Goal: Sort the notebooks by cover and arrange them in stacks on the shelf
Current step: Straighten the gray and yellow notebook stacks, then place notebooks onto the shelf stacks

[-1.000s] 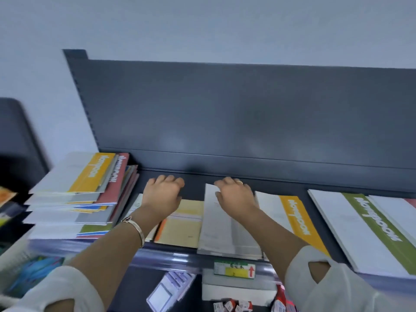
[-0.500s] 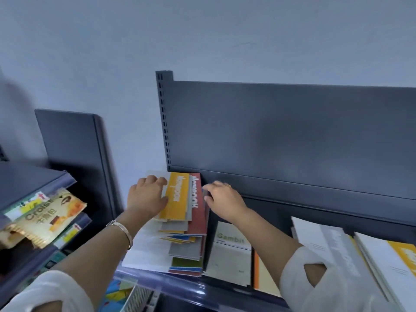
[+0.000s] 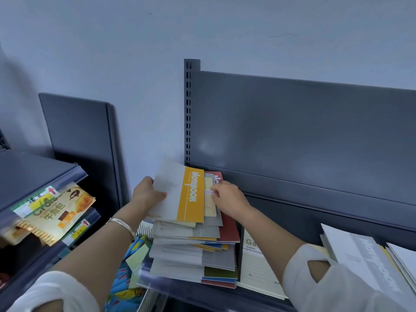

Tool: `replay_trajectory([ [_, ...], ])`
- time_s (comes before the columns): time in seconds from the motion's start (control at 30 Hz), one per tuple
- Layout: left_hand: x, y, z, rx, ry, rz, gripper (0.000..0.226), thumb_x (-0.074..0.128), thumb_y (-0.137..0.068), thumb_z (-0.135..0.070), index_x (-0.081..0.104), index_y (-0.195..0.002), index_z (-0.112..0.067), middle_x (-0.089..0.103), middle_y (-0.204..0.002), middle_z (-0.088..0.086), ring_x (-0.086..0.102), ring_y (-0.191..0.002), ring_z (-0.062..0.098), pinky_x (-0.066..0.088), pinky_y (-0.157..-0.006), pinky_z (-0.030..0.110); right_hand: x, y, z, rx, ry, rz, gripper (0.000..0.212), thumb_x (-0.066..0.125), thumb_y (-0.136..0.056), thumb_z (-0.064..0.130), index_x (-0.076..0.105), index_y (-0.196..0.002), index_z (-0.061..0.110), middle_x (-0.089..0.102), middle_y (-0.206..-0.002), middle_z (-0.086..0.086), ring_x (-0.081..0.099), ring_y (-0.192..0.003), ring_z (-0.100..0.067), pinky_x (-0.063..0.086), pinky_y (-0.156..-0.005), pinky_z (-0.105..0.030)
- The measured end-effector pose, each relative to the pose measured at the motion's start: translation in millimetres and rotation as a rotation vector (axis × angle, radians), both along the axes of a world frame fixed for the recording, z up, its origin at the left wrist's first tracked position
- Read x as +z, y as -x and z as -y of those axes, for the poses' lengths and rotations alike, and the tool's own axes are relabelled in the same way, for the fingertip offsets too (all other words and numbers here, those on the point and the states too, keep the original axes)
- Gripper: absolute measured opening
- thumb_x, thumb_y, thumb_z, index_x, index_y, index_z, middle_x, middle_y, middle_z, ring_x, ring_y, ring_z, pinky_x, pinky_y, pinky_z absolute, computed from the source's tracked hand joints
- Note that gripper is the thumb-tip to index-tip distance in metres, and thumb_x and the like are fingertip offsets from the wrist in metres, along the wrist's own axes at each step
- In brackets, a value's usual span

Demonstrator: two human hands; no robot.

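Dark grey shelf bears a ragged notebook stack at its left end. Atop it, the left hand grips a yellow-banded notebook by its left edge; the right hand pinches a cream cover underneath. Lower covers are mostly hidden; the neighbouring notebook reads only "Ga", the rest arm-covered.
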State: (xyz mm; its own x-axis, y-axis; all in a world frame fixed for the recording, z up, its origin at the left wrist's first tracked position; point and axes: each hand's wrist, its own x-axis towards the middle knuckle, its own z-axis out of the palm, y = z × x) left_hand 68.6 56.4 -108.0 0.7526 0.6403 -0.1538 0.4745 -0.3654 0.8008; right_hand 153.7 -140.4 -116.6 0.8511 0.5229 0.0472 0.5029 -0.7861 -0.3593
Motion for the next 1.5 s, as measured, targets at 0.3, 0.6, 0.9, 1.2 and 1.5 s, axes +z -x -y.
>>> replay_trajectory([
  [0.3,-8,12,-16,0.111,0.321,0.221,0.026,0.056,-0.088,0.001,0.043,-0.11,-0.007,0.055,-0.112,0.017,0.056,-0.1,0.036,0.049,-0.083,0.045,-5,-7,-28,-0.209,-0.065,-0.177,0.031,0.044,-0.087,0.014,0.032,-0.059,0.018,0.04,-0.083,-0.004,0.038,-0.087,-0.027,0.028,-0.075,-0.035],
  [0.6,-7,6,-8,0.102,0.49,0.348,0.026,0.054,-0.089,0.003,0.044,-0.112,-0.005,0.058,-0.104,0.014,0.058,-0.098,0.037,0.05,-0.087,0.05,-7,-8,-36,-0.095,-0.073,-0.261,0.031,0.043,-0.082,0.012,0.07,-0.095,0.019,0.058,-0.106,-0.001,0.054,-0.109,-0.033,0.046,-0.083,-0.03],
  [0.9,2,17,-13,0.096,0.612,0.573,0.029,0.055,-0.091,0.001,0.042,-0.116,-0.005,0.056,-0.114,0.015,0.06,-0.087,0.026,0.052,-0.073,0.039,15,12,-39,-0.017,-0.815,-0.675,0.034,0.052,-0.095,0.022,0.056,-0.128,0.029,0.06,-0.124,0.001,0.055,-0.118,-0.024,0.046,-0.1,-0.041],
  [1.2,19,-21,61,-0.059,0.687,0.553,0.025,0.054,-0.09,0.002,0.045,-0.111,-0.007,0.059,-0.106,0.009,0.061,-0.084,0.022,0.053,-0.07,0.036,22,14,21,-0.271,-1.121,-0.754,0.019,0.052,-0.098,0.023,0.06,-0.112,0.014,0.068,-0.099,-0.006,0.065,-0.085,-0.023,0.054,-0.084,-0.044],
  [1.5,15,-41,161,-0.237,0.679,0.449,0.025,0.051,-0.093,-0.001,0.04,-0.116,-0.005,0.059,-0.11,0.012,0.06,-0.098,0.032,0.053,-0.08,0.048,13,27,160,-0.537,-1.063,-0.553,0.028,0.057,-0.094,0.012,0.055,-0.122,0.012,0.067,-0.1,-0.004,0.065,-0.084,-0.021,0.053,-0.066,-0.032],
])
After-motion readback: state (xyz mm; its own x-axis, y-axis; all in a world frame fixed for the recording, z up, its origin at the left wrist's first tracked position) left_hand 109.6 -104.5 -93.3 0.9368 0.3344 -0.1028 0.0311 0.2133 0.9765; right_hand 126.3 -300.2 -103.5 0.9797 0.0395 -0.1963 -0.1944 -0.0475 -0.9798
